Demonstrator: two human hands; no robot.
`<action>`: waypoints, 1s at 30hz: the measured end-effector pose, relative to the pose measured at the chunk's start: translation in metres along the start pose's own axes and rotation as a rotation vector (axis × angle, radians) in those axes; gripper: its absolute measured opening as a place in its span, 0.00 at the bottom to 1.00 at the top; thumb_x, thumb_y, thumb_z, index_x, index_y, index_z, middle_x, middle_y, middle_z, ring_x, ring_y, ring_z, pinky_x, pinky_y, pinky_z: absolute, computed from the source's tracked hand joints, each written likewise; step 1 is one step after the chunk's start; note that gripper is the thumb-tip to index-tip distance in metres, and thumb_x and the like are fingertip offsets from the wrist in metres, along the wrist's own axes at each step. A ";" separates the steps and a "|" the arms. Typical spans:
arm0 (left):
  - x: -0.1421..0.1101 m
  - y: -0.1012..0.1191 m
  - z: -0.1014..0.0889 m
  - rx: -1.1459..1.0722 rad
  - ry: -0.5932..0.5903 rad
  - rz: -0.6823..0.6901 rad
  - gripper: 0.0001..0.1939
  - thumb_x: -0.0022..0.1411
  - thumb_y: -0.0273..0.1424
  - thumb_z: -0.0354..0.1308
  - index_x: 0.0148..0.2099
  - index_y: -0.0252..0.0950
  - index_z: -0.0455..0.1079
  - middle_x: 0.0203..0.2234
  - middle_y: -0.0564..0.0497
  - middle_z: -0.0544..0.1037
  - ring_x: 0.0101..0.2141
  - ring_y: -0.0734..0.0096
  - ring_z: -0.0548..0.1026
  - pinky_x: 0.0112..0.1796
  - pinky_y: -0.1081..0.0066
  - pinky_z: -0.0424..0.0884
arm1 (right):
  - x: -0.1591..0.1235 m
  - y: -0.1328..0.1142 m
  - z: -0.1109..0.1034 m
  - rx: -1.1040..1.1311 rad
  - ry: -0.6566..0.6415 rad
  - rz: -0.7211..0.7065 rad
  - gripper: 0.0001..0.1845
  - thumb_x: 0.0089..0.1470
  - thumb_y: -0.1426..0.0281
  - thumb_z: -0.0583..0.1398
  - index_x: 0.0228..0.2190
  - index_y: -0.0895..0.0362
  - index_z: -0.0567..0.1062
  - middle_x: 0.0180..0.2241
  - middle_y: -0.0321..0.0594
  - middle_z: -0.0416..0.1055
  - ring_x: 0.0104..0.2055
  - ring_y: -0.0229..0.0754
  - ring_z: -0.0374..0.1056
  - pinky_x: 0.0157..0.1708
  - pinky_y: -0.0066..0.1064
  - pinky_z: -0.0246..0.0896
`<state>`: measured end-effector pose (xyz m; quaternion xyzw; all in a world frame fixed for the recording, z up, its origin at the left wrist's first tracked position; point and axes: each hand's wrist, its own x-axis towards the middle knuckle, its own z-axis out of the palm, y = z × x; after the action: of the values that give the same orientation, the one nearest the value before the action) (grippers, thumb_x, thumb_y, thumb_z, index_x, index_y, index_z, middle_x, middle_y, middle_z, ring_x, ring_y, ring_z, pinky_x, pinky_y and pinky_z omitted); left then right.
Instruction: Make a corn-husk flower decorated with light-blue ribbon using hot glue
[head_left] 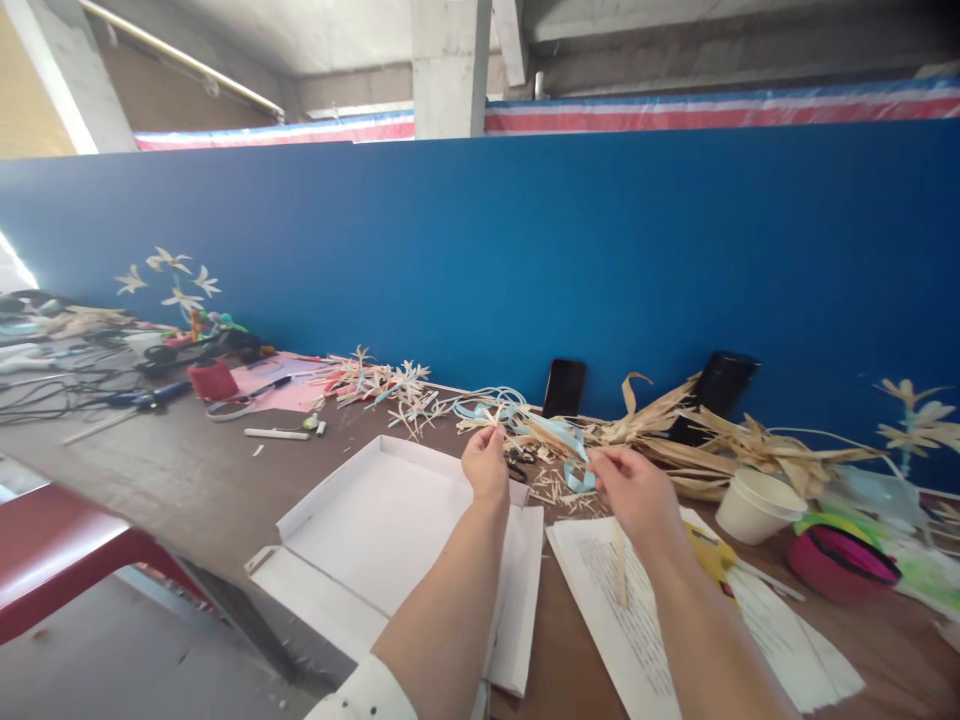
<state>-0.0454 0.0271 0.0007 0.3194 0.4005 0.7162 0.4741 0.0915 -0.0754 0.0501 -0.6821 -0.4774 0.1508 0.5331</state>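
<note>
White-cuffed sleeve (367,695) and bare forearm lie nearest, at seven o'clock, leading up to the left hand (487,462). Its thumb and fingers are pinched together at the tips on a small, pale straw-like flower (492,417), which sits just above mid-view, petals splayed toward twelve. Right hand (634,490) is at four o'clock from the left, thumb and forefinger drawn nearly together beside a light-blue ribbon (579,478); cannot tell whether the tips have hold of it. Flower looks very light, dry, brittle at the petal ends; best held low, at the base, with a light pinch. Ribbon seems soft, limp, probably slippery; an end would be the place to grip. Around the left hand: white box (412,510) at seven, flower cluster (405,380) at ten, dark phone (564,388) at two. Around the right: dry husks (712,455) at two, paper cup (754,510) at three, printed sheets (600,585) at seven, partly under the forearm.
</note>
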 end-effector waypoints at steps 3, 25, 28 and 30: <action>0.004 0.002 0.000 -0.083 0.043 -0.028 0.14 0.45 0.36 0.62 0.33 0.31 0.73 0.27 0.50 0.76 0.30 0.72 0.72 0.36 0.72 0.66 | 0.017 -0.014 0.026 -0.424 -0.241 -0.153 0.13 0.51 0.65 0.53 0.32 0.54 0.76 0.27 0.38 0.74 0.30 0.41 0.68 0.30 0.29 0.57; 0.005 0.018 0.000 -0.090 0.026 0.066 0.13 0.50 0.38 0.60 0.33 0.32 0.72 0.28 0.49 0.75 0.32 0.70 0.72 0.36 0.72 0.65 | 0.078 -0.011 0.076 -0.641 -0.654 -0.236 0.20 0.39 0.74 0.58 0.37 0.52 0.77 0.20 0.32 0.69 0.24 0.37 0.63 0.23 0.26 0.49; -0.002 0.022 0.000 0.081 -0.032 0.220 0.09 0.54 0.35 0.57 0.33 0.35 0.73 0.30 0.49 0.75 0.33 0.69 0.71 0.38 0.70 0.65 | 0.071 -0.011 0.057 -0.466 -0.579 -0.146 0.21 0.46 0.69 0.56 0.44 0.55 0.74 0.21 0.33 0.70 0.24 0.38 0.65 0.22 0.26 0.53; -0.007 0.025 -0.001 0.196 -0.084 0.357 0.07 0.55 0.31 0.56 0.34 0.37 0.74 0.31 0.49 0.75 0.35 0.68 0.71 0.40 0.69 0.65 | 0.059 -0.011 0.046 -0.188 -0.466 0.019 0.21 0.45 0.65 0.59 0.43 0.55 0.74 0.22 0.35 0.71 0.27 0.41 0.67 0.22 0.27 0.55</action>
<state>-0.0541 0.0148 0.0213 0.4594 0.3850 0.7325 0.3228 0.0827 -0.0011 0.0600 -0.6799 -0.5929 0.2640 0.3414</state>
